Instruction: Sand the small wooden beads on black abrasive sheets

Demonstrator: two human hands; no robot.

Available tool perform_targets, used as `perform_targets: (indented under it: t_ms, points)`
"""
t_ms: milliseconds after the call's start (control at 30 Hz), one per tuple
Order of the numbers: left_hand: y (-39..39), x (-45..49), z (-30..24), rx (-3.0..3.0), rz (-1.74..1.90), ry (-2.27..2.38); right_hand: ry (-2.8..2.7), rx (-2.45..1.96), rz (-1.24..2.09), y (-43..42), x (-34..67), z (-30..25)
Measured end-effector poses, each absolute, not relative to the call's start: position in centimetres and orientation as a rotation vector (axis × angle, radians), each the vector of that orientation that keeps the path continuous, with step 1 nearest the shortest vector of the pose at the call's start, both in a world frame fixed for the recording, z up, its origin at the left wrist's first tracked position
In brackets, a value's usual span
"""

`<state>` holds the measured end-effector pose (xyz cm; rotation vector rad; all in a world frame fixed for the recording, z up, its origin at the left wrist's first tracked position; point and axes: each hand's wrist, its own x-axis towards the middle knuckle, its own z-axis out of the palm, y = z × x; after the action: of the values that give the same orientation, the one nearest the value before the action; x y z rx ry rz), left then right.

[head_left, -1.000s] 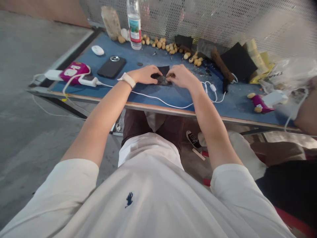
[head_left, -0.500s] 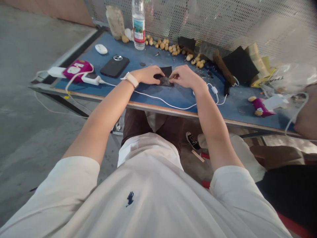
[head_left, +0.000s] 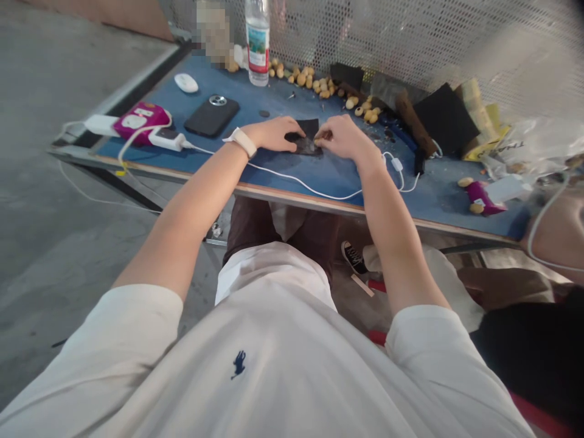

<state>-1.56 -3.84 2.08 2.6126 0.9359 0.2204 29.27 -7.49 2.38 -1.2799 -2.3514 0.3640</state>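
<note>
A small black sheet [head_left: 310,128], like sandpaper with a greyish worn patch, lies on the blue tabletop in front of me. My left hand [head_left: 275,133] rests on its left side, thumb and fingers apart and pressing it flat. At the sheet's right edge, my right hand [head_left: 343,136] pinches a small tan piece [head_left: 317,142] between thumb and fingertips. Most of that piece is covered by the fingers, so I cannot tell its exact kind. Its colour resembles the round tan nuts or beads [head_left: 325,89] strewn along the back of the table.
A water bottle [head_left: 258,52] stands at the back. On the left lie a black phone [head_left: 212,118], a white oval object [head_left: 186,83] and a magenta power strip [head_left: 132,125]. A white cable [head_left: 296,180] crosses before my hands. At right, another person's arm [head_left: 559,228] rests near black sheets [head_left: 446,115].
My hands stay over the black sheet, with the right fingertips shifted slightly at its edge. The view has tilted a little. The other person's arm at right has moved inward.
</note>
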Motion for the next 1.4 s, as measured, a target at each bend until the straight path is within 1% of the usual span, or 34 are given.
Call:
perform_targets:
  t_ms: [167, 400, 633, 767, 900, 1100, 1300, 1400]
  points:
    - [-4.0, -1.6, 2.3, 2.565, 0.145, 1.002, -2.311, -1.287, 0.343, -6.4, 28.9, 2.4]
    - [-3.8, -1.5, 2.1, 2.639, 0.186, 0.961, -2.374, -1.251, 0.380, -7.8, 29.6, 2.6]
    - [-3.0, -1.8, 1.6, 2.630, 0.203, 0.976, -2.283, -1.309, 0.321, -4.6, 29.8, 1.1]
    - [-3.3, -1.7, 1.9, 2.640, 0.178, 0.972, -2.373, -1.322, 0.341, -6.0, 30.2, 2.0]
    - [-3.8, -1.6, 2.0, 2.652, 0.182, 0.967, -2.423, -1.414, 0.271, -7.8, 29.6, 3.1]
    - [-3.3, -1.8, 1.6, 2.645, 0.185, 0.993, -2.390, -1.505, 0.133, -7.2, 28.4, 3.1]
    - [-2.6, -1.8, 1.2, 2.666, 0.176, 0.967, -2.447, -1.480, 0.252, -7.7, 29.2, 3.4]
    - [-2.5, -1.8, 1.1, 2.669, 0.176, 0.967, -2.427, -1.456, 0.236, -7.4, 29.2, 3.1]
